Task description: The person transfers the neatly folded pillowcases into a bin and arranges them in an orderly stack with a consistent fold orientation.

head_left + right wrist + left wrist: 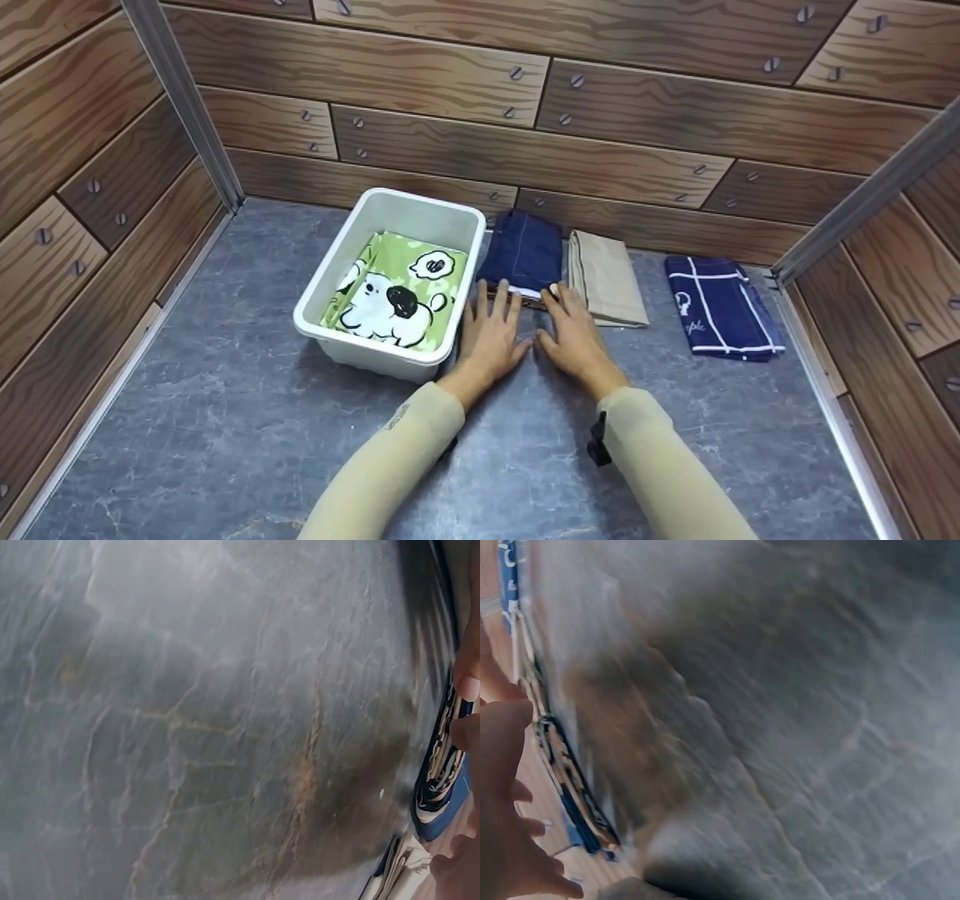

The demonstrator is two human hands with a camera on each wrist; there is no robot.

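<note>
A folded navy cloth item (523,247) lies by the back wall, its near edge showing stacked layers with a white strip. My left hand (491,337) touches the left part of that edge, fingers spread and mostly straight. At the right end of the edge, the extended fingers of my right hand (576,337) rest against it. In the left wrist view the layered cloth edge (566,772) shows beside the left hand (506,810). The right wrist view catches the layers (442,772) next to part of the right hand (466,731). Neither hand grips anything.
A white bin (375,358) stands left of the left hand, holding a green cloth (397,251) with a cartoon dog print. Right of the navy item lies a folded beige cloth (609,277). Farther right is a navy cloth with white lines (720,307). Wood-patterned walls (450,82) enclose the grey surface.
</note>
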